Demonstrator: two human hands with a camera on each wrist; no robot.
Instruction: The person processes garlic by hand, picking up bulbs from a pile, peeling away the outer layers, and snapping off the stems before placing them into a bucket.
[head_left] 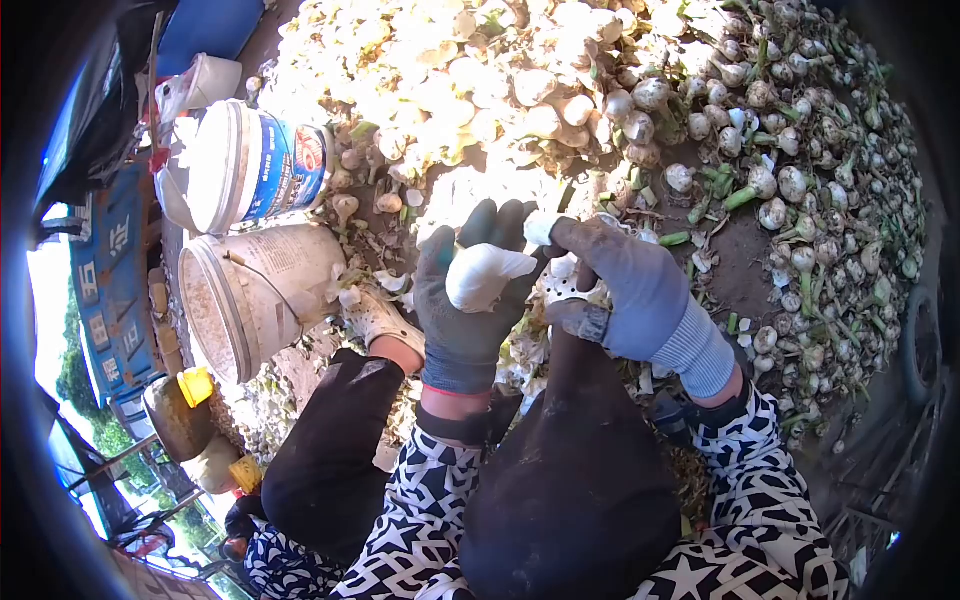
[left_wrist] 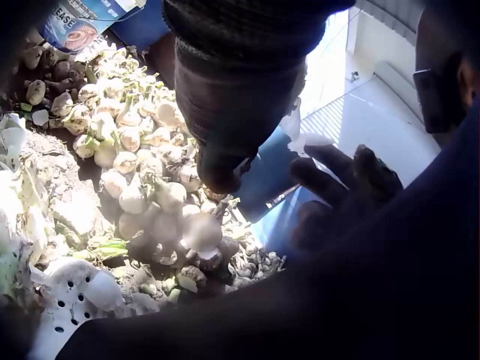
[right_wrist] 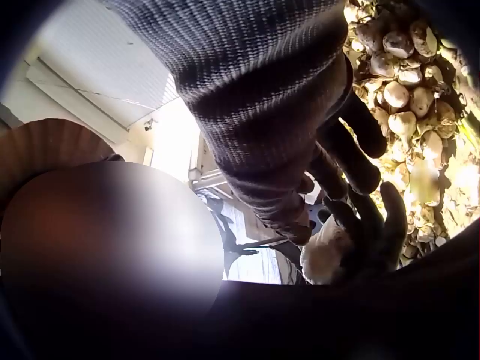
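In the head view, a peeled-looking white garlic bulb [head_left: 482, 278] lies in the upturned palm of the gloved left hand [head_left: 462, 325], whose fingers bend partly around it. The right wrist view shows the bulb [right_wrist: 324, 255] against the curved dark fingers of the left hand [right_wrist: 375, 229]. To its right, the gloved right hand [head_left: 640, 285] has its thumb apart from its bent fingers. A white flake [head_left: 541, 228] is at its index fingertip. The left wrist view also shows this flake [left_wrist: 309, 142] beside the right hand's fingers [left_wrist: 330, 176].
A large heap of garlic bulbs [head_left: 530, 85] spreads ahead, with more stemmed bulbs [head_left: 800, 260] on the right. Two buckets, one blue-labelled [head_left: 285, 165] and one dirty white [head_left: 270, 285], stand at the left. A perforated light shoe [head_left: 375, 318] is near the left hand.
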